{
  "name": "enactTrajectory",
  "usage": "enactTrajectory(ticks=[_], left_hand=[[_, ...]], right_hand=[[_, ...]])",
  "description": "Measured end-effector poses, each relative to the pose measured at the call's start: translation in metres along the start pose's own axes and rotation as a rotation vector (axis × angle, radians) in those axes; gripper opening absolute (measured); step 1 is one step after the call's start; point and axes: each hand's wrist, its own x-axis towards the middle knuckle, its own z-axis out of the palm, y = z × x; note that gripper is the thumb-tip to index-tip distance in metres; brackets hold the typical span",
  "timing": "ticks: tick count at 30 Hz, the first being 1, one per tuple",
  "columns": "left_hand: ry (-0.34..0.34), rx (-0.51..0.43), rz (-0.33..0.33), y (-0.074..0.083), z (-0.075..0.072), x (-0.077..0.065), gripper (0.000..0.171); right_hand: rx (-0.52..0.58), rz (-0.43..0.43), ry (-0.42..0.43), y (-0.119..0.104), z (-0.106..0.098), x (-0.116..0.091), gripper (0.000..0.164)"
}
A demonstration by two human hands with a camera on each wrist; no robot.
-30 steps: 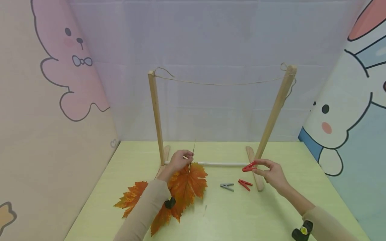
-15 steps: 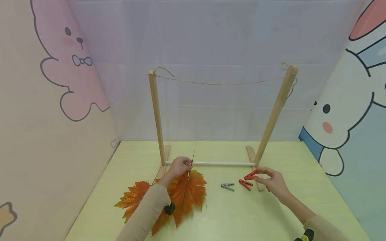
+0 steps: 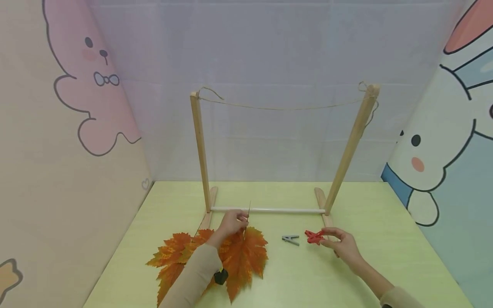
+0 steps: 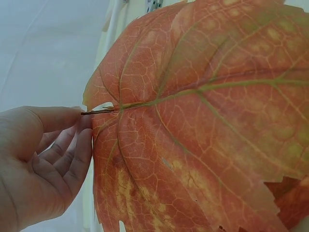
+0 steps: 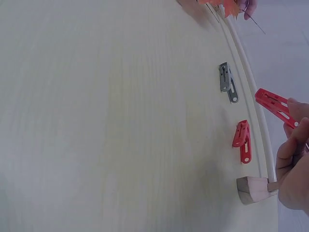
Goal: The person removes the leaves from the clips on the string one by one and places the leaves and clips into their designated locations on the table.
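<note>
My left hand (image 3: pixel 232 223) pinches the thin dark stem of an orange artificial maple leaf (image 3: pixel 246 256) between thumb and fingertips. In the left wrist view that leaf (image 4: pixel 193 111) spreads wide, its veins showing. More orange leaves (image 3: pixel 173 252) lie to the left, partly hidden by the sleeve. A red clothespin (image 5: pixel 275 104) is pinched in my right hand (image 3: pixel 344 248), above the table. A second red clothespin (image 5: pixel 243 140) lies on the table, overlapped by the held one in the head view. Left of them rests a grey clothespin (image 3: pixel 290 239).
Behind the hands stands a wooden frame with a left post (image 3: pixel 200 154), a right post (image 3: pixel 351 149) and a white crossbar (image 3: pixel 285 210). A slack string (image 3: pixel 285 109) joins the post tops. Printed cloth walls flank the pale table (image 3: pixel 292 282).
Both hands have come lower and nearer, the left with the leaf, the right with the red clothespin. The held clothespin now overlaps the one lying on the table.
</note>
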Motion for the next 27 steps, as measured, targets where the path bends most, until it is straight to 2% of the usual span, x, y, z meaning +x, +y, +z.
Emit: enactTrajectory(ticks=[8,22,27], left_hand=[[0.019,-0.014,-0.06,-0.017,0.012,0.001,0.02],[0.022,-0.13,-0.056,-0.033,0.021,0.001,0.02],[0.02,-0.137,-0.065,-0.039,0.023,-0.001,0.02]], right_hand=[[0.016,0.05,0.003,0.016,0.014,-0.008,0.04],[0.02,0.088,0.01,0.027,0.021,-0.017,0.041],[0.021,0.086,0.014,0.031,0.021,-0.019,0.042]])
